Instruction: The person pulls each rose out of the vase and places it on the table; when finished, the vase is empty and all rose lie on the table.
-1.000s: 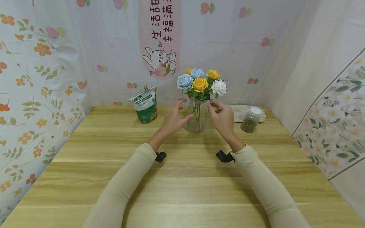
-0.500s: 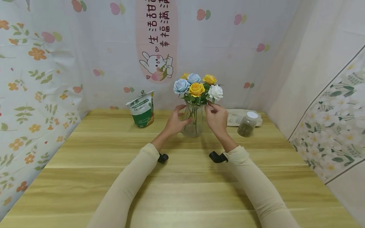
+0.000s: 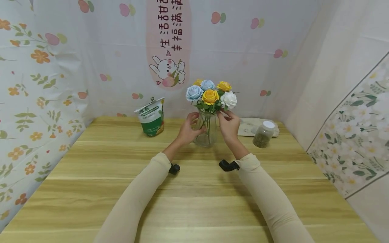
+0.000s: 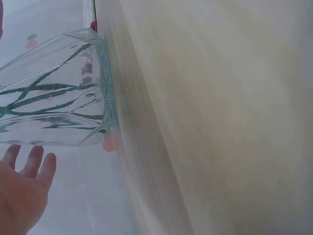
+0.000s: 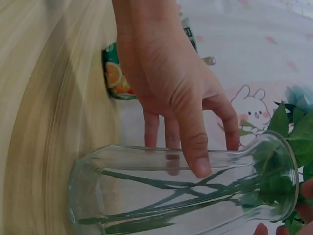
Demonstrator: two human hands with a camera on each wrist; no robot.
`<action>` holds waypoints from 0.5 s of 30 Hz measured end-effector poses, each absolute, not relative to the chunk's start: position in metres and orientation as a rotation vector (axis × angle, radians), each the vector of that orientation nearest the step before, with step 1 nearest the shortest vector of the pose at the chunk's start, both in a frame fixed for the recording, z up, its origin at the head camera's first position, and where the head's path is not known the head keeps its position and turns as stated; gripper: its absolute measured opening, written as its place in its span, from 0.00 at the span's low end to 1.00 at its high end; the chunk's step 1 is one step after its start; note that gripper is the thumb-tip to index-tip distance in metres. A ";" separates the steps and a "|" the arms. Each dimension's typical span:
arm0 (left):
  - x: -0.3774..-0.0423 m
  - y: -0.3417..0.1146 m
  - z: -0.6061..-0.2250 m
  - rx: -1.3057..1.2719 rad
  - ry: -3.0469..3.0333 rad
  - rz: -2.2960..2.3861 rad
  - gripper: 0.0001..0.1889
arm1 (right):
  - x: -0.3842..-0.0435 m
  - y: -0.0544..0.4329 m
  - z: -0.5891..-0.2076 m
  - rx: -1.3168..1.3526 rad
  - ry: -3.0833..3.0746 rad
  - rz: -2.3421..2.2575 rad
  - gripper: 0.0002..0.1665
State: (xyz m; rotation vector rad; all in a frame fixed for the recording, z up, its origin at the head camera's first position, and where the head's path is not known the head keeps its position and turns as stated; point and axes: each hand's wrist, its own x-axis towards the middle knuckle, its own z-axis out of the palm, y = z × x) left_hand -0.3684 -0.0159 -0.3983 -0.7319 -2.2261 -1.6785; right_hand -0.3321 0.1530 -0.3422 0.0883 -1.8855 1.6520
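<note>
A clear glass vase (image 3: 205, 136) stands at the back middle of the table, holding blue, yellow and white artificial roses; their green stems (image 5: 161, 215) cross inside. My left hand (image 3: 186, 131) grips the vase from the left. Its thumb (image 5: 198, 156) lies across the near side, the other fingers behind, some fingertips (image 4: 36, 152) at the glass edge. My right hand (image 3: 229, 126) is at the vase's neck, finger and thumb pinching just under the white rose (image 3: 229, 99); leaves partly hide this spot. In the right wrist view only a few right fingertips (image 5: 305, 191) show.
A green and white pouch (image 3: 152, 118) with a clip on top stands back left on the wooden table (image 3: 188, 199). A lidded jar (image 3: 263, 135) stands back right, before a pale folded cloth (image 3: 247, 126). Printed curtains (image 3: 127, 60) hang close behind and at the sides.
Both hands have closed in on the vase; the left takes hold of it. The right fingertips have come in under the white rose, which has shifted slightly toward the other roses.
</note>
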 end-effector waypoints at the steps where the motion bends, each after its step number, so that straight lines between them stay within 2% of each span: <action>1: -0.368 -0.016 -0.398 -0.729 -2.231 -1.673 0.37 | -0.332 0.153 -0.343 0.085 -1.870 1.664 0.14; 8: -0.369 -0.017 -0.397 -0.719 -2.325 -1.617 0.38 | -0.329 0.151 -0.348 0.149 -1.740 1.652 0.11; 15: -0.372 -0.018 -0.398 -0.753 -2.324 -1.643 0.36 | -0.311 0.141 -0.322 0.153 -1.696 1.615 0.10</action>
